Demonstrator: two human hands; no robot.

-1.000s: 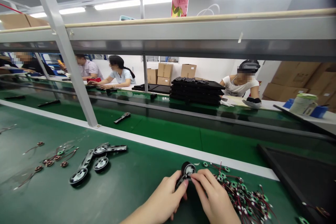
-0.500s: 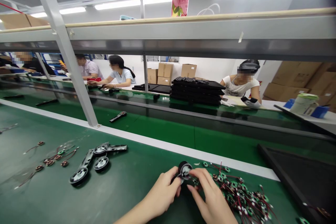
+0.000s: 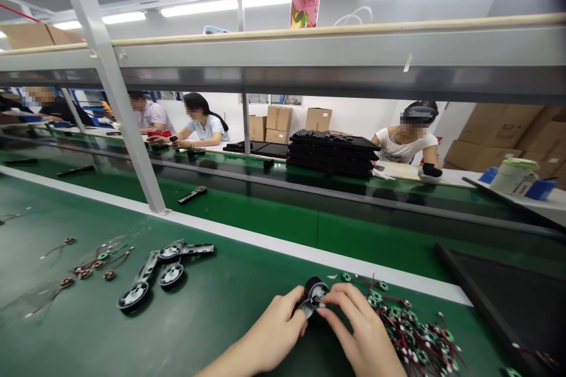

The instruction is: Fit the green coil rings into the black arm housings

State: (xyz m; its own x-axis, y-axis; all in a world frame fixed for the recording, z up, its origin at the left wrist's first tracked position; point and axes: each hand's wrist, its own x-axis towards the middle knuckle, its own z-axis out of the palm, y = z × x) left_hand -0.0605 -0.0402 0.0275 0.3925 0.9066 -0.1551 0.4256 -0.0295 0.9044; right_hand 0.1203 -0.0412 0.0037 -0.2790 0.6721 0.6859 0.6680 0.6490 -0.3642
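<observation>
A black plastic arm [image 3: 311, 299] is pinched between the fingertips of the left hand [image 3: 269, 336] and right hand [image 3: 365, 330]. Three similar arms [image 3: 150, 265] are laid out further left; a heap of wired green discs [image 3: 411, 330] is piled beside the right hand.

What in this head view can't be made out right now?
The round black part: its far side and much of its arm are hidden by the left hand and right hand.
The wired green discs: too tangled and small to follow each wire.
The black tray: cut off by the right edge.
The far co-worker's hand: too small to tell what it holds.
</observation>
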